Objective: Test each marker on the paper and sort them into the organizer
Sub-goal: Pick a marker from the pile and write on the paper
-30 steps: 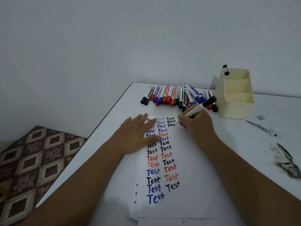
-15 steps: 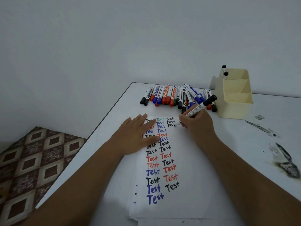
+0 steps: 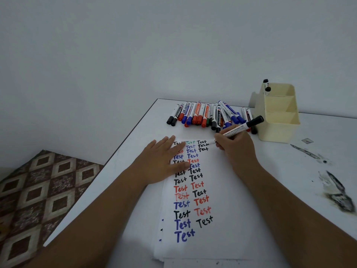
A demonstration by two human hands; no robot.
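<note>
A stack of white paper (image 3: 228, 200) lies on the table, filled with "Test" written in black, blue, red and green. My left hand (image 3: 164, 161) rests flat on the paper's upper left, fingers straight. My right hand (image 3: 234, 147) grips a black whiteboard marker (image 3: 239, 128), cap on its back end, with its tip touching the paper beside the top black words. Several loose markers (image 3: 204, 115) in black, blue, red and green lie in a row behind the paper. A cream organizer (image 3: 278, 120) stands at the back right with two black-capped markers (image 3: 267, 87) in its far compartment.
The white table (image 3: 289, 171) has dark ink smears (image 3: 338, 194) at its right side and a small clear scrap (image 3: 307, 140) near the organizer. The table's left edge drops to a patterned brown floor (image 3: 38, 190). A plain wall stands behind.
My right hand has shifted the marker slightly to the right along the top rows of the paper. The left hand has stayed put.
</note>
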